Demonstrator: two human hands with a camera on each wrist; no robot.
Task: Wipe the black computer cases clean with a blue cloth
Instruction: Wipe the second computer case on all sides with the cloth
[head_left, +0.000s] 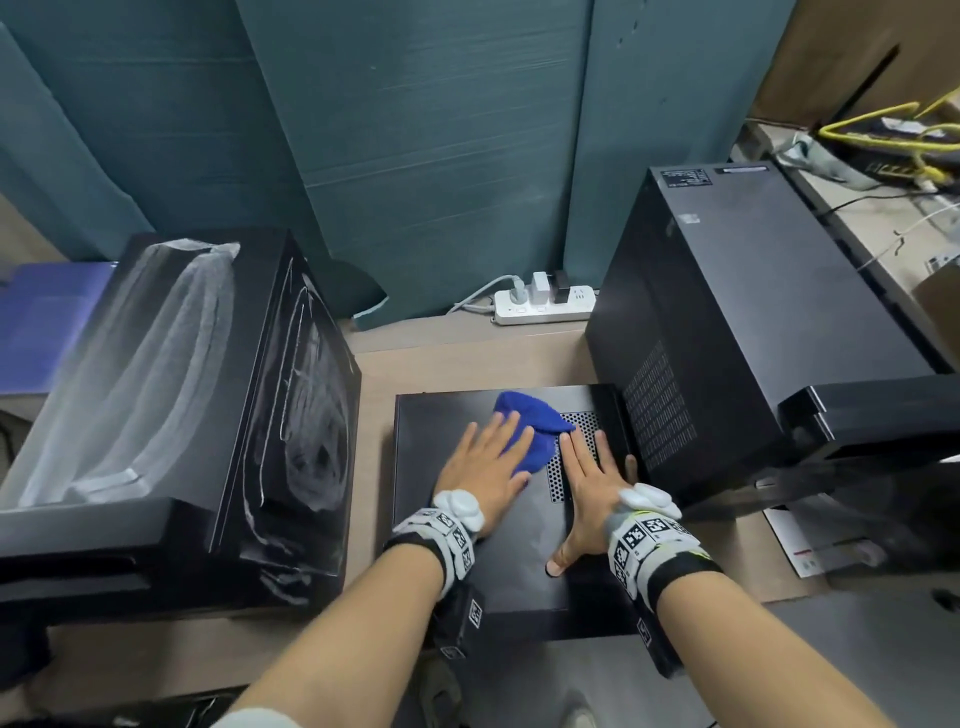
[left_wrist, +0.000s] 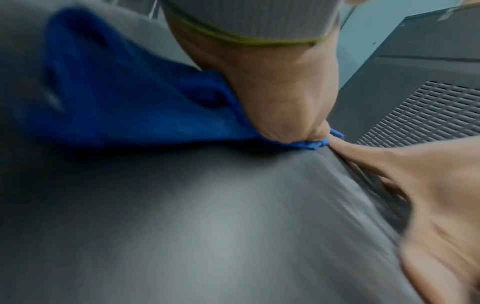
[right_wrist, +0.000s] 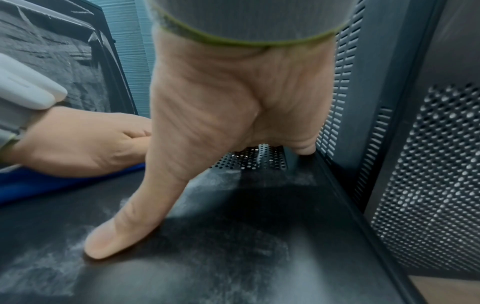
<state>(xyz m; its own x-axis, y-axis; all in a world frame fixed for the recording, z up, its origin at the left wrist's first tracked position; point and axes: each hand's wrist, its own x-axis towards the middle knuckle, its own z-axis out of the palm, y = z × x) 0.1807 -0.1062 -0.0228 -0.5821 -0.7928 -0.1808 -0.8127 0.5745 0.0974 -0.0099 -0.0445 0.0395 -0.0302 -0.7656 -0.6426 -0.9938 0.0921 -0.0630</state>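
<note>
Left hand (head_left: 488, 467) flat, fingers straight, pressing the blue cloth (head_left: 530, 431) onto the flat-lying black computer case (head_left: 467, 571) in the middle of the desk (head_left: 374, 374). Right hand (head_left: 587, 493) spread open just beside it, palm down on the perforated vent (head_left: 556, 478), thumb out. Dusty streaks on the left tower case (head_left: 291, 415); right tower case (head_left: 727, 332) standing close against the flat one.

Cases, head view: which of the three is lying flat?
The middle case, under both hands and the cloth. The left case and right case stand taller beside it.
</note>
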